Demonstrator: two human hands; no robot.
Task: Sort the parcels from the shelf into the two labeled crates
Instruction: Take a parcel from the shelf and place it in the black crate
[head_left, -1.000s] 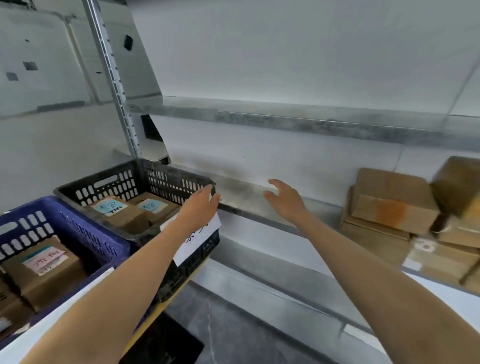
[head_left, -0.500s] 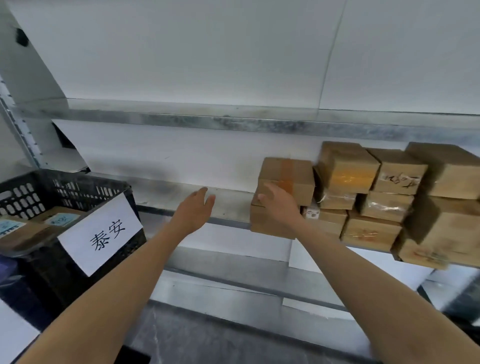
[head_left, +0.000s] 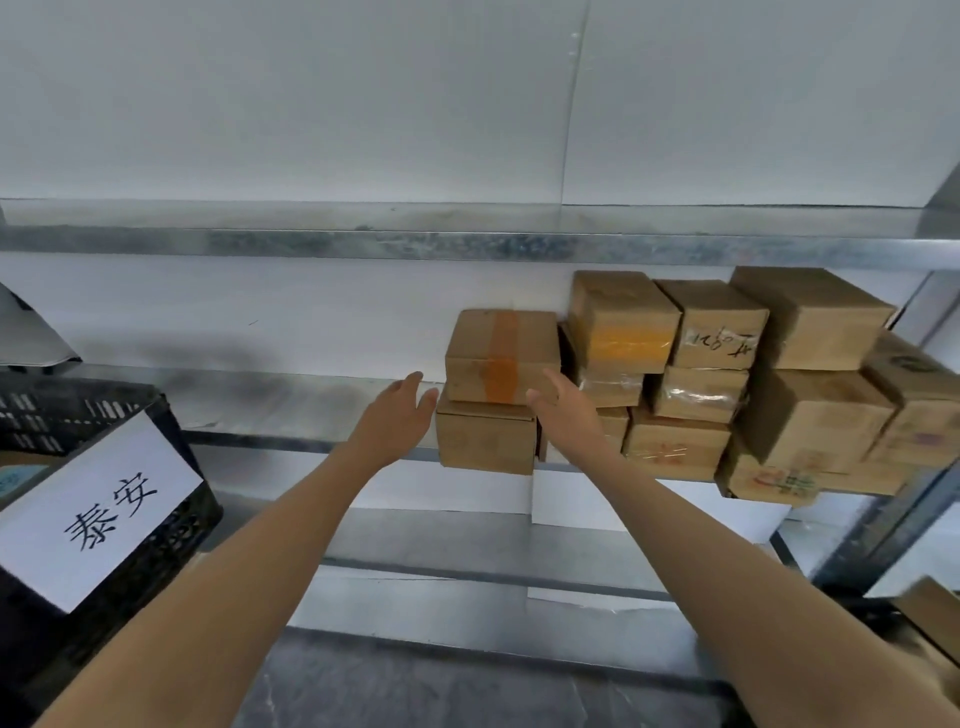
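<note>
A white paper sign (head_left: 98, 506) is hanging on the front wall of the black crate (head_left: 47, 415) at the left, showing two large handwritten black characters, 泰安. On the shelf, a taped cardboard box (head_left: 719, 338) in the upper row is carrying dark handwriting on its front face, apparently upside down and too unclear to read. Two lower boxes (head_left: 670, 452) (head_left: 774, 480) are showing faint reddish scribbles that are staying illegible at this sharpness.

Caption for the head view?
Left hand and right hand, open, reach toward the orange-taped parcel on the shelf; black crate at left.
</note>
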